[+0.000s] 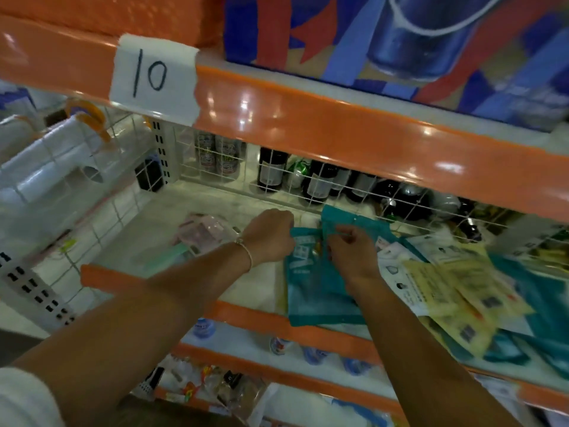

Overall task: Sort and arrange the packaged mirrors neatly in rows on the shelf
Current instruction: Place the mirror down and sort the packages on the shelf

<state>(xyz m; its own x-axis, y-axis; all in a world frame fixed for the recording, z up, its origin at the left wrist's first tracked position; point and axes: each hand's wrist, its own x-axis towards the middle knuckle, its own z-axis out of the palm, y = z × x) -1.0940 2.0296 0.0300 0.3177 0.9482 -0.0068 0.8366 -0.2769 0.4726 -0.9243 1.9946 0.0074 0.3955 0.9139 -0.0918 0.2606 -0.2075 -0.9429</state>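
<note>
Evidently both hands work one teal pack (311, 288) at centre frame, on the shelf (246, 288): the left hand (271, 238) pinches its top left edge, the right hand (354, 254) curls round the top middle, probably to square it up. Loose packs (446, 291) sprawl at right, unsorted.

Store shelving unit, white shelf boards with glossy orange front edges (338, 131), overhead light glare on them. White paper tag (154, 77) handwritten "10" taped on upper edge. White wire grid divider (277, 177) at shelf back, dark bottles (271, 171) behind it. White perforated upright (160, 149) at left, white plastic items (46, 167) beyond side grid. Blue-red printed carton (400, 41) on top shelf. Lower shelves: small bottles (203, 328), blurry packets.
</note>
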